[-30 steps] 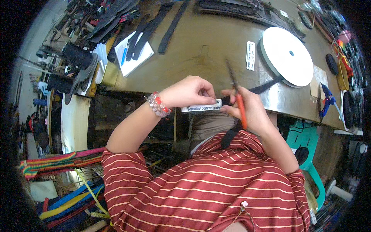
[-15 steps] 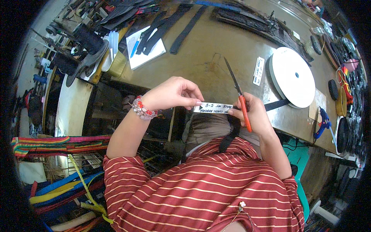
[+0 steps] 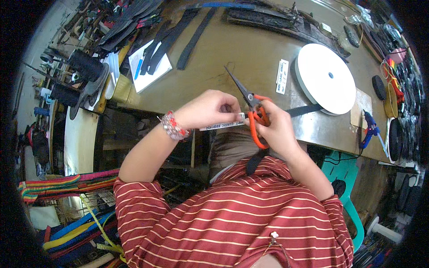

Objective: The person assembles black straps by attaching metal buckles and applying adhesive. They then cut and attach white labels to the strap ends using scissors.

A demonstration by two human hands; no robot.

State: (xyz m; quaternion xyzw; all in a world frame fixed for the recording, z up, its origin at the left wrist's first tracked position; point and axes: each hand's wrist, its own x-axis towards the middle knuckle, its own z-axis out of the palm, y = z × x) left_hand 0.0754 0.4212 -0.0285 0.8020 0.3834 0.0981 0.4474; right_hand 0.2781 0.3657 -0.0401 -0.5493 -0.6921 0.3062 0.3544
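Two white labels show: one small white strip with dark print lies flat on the worktop (image 3: 214,67) just left of a big white tape roll (image 3: 325,78), and the other label (image 3: 222,126), a narrow white strip with dark print, is held in front of the person's chest, just off the worktop's near edge. A white notepad (image 3: 154,71) with a blue pen (image 3: 139,71) on it lies at the far left of the worktop, partly under black straps (image 3: 178,33). A blue glue gun (image 3: 369,130) rests at the right edge, near a tan card.

Compared with half a second ago, the held label sits lower and more hidden: the left hand (image 3: 210,109) now covers much of it, and the scissors (image 3: 251,107) have come closer to the left hand, their blades pointing up and left over the worktop.

Left fingers pinch the label's right end, thumb and forefinger closed on it. The right hand (image 3: 275,129) is clenched through the orange handles of the scissors, blades nearly closed. A black strap (image 3: 304,110) runs from under the tape roll toward the right hand and hangs down at the chest. A beaded bracelet (image 3: 172,126) circles the left wrist.
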